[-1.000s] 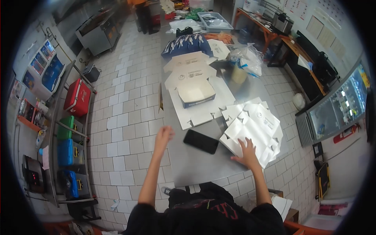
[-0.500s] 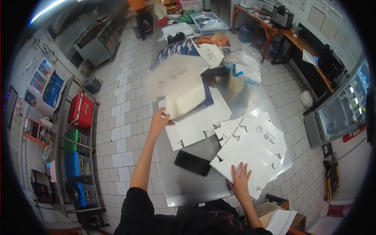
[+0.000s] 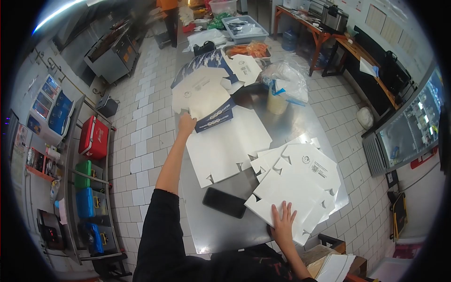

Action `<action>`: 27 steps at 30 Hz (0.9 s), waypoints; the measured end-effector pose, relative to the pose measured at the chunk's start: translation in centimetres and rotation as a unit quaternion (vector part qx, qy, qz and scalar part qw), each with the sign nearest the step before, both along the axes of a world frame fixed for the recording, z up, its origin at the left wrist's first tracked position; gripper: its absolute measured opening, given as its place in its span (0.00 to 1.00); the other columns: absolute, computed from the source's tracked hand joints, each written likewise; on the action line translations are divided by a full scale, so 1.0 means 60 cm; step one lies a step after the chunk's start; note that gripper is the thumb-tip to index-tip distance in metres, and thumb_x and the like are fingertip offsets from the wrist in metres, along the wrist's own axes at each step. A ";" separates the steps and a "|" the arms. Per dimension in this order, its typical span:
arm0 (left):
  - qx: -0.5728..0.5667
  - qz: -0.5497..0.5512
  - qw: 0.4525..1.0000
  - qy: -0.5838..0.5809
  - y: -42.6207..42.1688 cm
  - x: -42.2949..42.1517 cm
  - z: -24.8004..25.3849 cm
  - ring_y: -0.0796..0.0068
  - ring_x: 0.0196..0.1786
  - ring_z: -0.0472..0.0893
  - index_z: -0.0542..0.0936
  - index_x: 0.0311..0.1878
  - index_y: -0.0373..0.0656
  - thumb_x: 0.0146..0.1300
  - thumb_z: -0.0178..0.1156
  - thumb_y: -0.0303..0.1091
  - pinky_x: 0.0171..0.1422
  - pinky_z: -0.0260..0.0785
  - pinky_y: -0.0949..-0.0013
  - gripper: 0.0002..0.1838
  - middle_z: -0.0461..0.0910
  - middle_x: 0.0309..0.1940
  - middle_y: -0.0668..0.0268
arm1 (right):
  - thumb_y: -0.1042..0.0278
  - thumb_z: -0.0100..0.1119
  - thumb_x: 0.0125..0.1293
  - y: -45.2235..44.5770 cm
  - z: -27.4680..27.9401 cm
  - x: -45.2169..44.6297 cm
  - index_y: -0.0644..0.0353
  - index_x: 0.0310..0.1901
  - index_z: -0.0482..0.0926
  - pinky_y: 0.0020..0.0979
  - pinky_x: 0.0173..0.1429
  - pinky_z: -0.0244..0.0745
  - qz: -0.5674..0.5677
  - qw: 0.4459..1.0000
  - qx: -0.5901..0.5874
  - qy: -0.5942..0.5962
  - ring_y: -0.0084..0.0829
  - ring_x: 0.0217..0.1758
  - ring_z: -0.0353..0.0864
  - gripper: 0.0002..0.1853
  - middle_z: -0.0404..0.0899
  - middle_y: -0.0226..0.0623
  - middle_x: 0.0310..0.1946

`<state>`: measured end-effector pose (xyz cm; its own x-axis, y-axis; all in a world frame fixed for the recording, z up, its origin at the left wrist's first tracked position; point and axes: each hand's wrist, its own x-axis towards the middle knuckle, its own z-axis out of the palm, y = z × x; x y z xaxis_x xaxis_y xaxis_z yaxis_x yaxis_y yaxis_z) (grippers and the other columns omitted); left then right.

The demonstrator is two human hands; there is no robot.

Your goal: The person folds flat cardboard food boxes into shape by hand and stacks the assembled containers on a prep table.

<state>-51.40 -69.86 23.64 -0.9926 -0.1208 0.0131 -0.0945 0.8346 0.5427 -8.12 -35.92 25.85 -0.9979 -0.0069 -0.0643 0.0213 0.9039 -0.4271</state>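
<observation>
My left hand (image 3: 187, 124) is closed on the near left corner of a part-folded cardboard box (image 3: 202, 94), white inside with dark blue printed sides. Its fingertips are partly hidden at the corner. The box lies over the far end of a flat white box blank (image 3: 228, 145), near the other blue boxes. On a stack of flat white box blanks (image 3: 300, 176) at the front right, my right hand (image 3: 283, 224) rests palm down with fingers spread. A black phone (image 3: 224, 202) lies on the metal table between the blanks.
Beyond the box sit a blue patterned box (image 3: 199, 63), another white blank (image 3: 244, 69) and a tray of orange food (image 3: 246, 50). A tub (image 3: 277, 102) and plastic bags (image 3: 286, 77) stand along the table's right side. A person in orange (image 3: 167, 5) is at the back.
My left hand has moved the box forward and left, and lowered it toward the blue boxes. My right hand stays on the stack. The whole view has shifted slightly.
</observation>
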 end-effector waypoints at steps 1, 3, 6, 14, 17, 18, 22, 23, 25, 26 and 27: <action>-0.052 -0.008 0.998 0.044 -0.001 0.012 -0.002 0.45 0.35 0.80 0.68 0.39 0.26 0.54 0.58 0.33 0.38 0.73 0.56 0.18 0.77 0.32 0.44 | 0.78 0.66 0.38 0.000 -0.001 0.000 0.54 0.64 0.58 0.65 0.67 0.35 0.002 1.000 0.006 -0.006 0.61 0.71 0.38 0.46 0.45 0.58 0.66; -0.104 -0.014 0.990 0.092 0.002 0.030 0.000 0.44 0.39 0.78 0.66 0.42 0.27 0.55 0.59 0.36 0.43 0.72 0.53 0.21 0.77 0.35 0.42 | 0.77 0.66 0.39 0.001 0.002 -0.001 0.54 0.65 0.58 0.65 0.67 0.35 0.004 1.000 0.012 -0.007 0.61 0.71 0.38 0.46 0.44 0.59 0.66; -0.020 0.056 0.989 0.136 0.015 0.061 0.000 0.46 0.46 0.76 0.64 0.47 0.30 0.57 0.58 0.38 0.47 0.70 0.54 0.23 0.74 0.42 0.42 | 0.71 0.68 0.44 0.020 0.013 0.003 0.56 0.64 0.58 0.64 0.67 0.38 0.020 0.999 -0.032 -0.010 0.61 0.71 0.39 0.43 0.44 0.58 0.67; 0.280 -0.119 0.951 -0.050 0.120 0.383 0.039 0.76 0.23 0.73 0.66 0.52 0.41 0.62 0.55 0.35 0.30 0.69 0.70 0.18 0.73 0.30 0.64 | 0.57 0.66 0.52 0.091 0.037 -0.002 0.56 0.57 0.70 0.54 0.66 0.52 0.139 0.979 -0.145 -0.033 0.53 0.68 0.54 0.30 0.62 0.49 0.61; 0.376 -0.142 0.907 -0.127 0.139 0.503 0.038 0.80 0.30 0.76 0.69 0.52 0.42 0.65 0.51 0.39 0.29 0.70 0.75 0.15 0.76 0.35 0.65 | 0.63 0.63 0.55 0.107 0.054 -0.010 0.58 0.50 0.76 0.41 0.63 0.61 0.112 0.967 -0.226 -0.041 0.44 0.61 0.67 0.21 0.74 0.46 0.49; 0.386 -0.153 0.897 -0.154 0.138 0.535 0.041 0.80 0.33 0.77 0.70 0.51 0.42 0.66 0.50 0.39 0.31 0.71 0.75 0.15 0.76 0.36 0.65 | 0.67 0.61 0.57 0.113 0.058 -0.012 0.59 0.47 0.78 0.34 0.60 0.65 0.082 0.952 -0.289 -0.058 0.40 0.57 0.74 0.15 0.80 0.45 0.42; 0.459 -0.170 0.851 -0.190 0.136 0.623 0.044 0.79 0.37 0.77 0.73 0.50 0.41 0.67 0.48 0.40 0.38 0.71 0.75 0.14 0.76 0.39 0.65 | 0.72 0.58 0.59 0.136 0.083 -0.023 0.70 0.36 0.79 0.26 0.34 0.69 -0.050 0.975 -0.214 0.033 0.25 0.26 0.75 0.09 0.80 0.43 0.24; 0.462 -0.168 0.852 -0.181 0.132 0.641 0.041 0.79 0.37 0.77 0.73 0.50 0.41 0.67 0.48 0.40 0.38 0.71 0.75 0.14 0.76 0.39 0.65 | 0.72 0.58 0.59 0.144 0.098 -0.027 0.71 0.35 0.78 0.26 0.31 0.67 -0.076 0.963 -0.254 0.054 0.23 0.24 0.71 0.09 0.79 0.42 0.23; 0.563 -0.132 0.790 -0.201 0.134 0.668 0.040 0.74 0.41 0.78 0.73 0.49 0.41 0.68 0.47 0.44 0.47 0.72 0.70 0.17 0.76 0.42 0.63 | 0.74 0.59 0.57 0.146 0.154 -0.029 0.73 0.34 0.78 0.25 0.31 0.67 -0.123 0.944 -0.292 0.094 0.19 0.25 0.71 0.09 0.80 0.41 0.22; 0.570 -0.130 0.789 -0.190 0.138 0.673 0.045 0.74 0.41 0.78 0.73 0.49 0.41 0.68 0.47 0.44 0.47 0.72 0.70 0.17 0.76 0.42 0.63 | 0.74 0.59 0.57 0.137 0.191 -0.023 0.73 0.34 0.78 0.25 0.31 0.67 -0.112 0.946 -0.287 0.099 0.19 0.25 0.71 0.09 0.80 0.41 0.22; 0.631 -0.122 0.737 -0.211 0.143 0.678 0.055 0.71 0.46 0.77 0.71 0.52 0.41 0.68 0.45 0.46 0.51 0.71 0.66 0.20 0.75 0.45 0.61 | 0.73 0.58 0.57 0.121 0.227 -0.012 0.71 0.36 0.79 0.25 0.36 0.70 -0.081 0.955 -0.252 0.134 0.24 0.29 0.76 0.09 0.81 0.43 0.26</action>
